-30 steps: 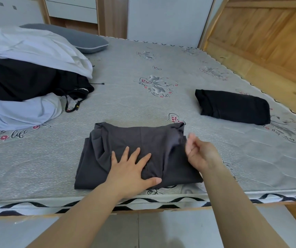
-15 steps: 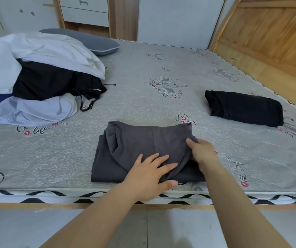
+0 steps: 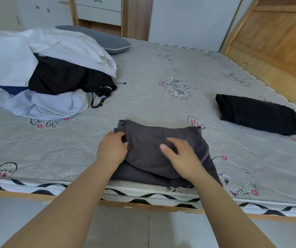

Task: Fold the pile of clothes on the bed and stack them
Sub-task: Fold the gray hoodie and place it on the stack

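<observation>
Grey garment [image 3: 163, 149] sat folded at the near mattress [image 3: 143, 97] edge, left hand [image 3: 112, 149] pinching its left fold, right hand [image 3: 181, 158] resting loose-fingered on top; best to square edges, flatten, then lift onto the black folded piece [image 3: 256, 115].

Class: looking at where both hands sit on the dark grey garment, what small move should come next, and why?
Probably lift the grey garment toward the folded black garment: it looks fully folded, the left hand grips its left edge, and the right hand rests on top.
</observation>
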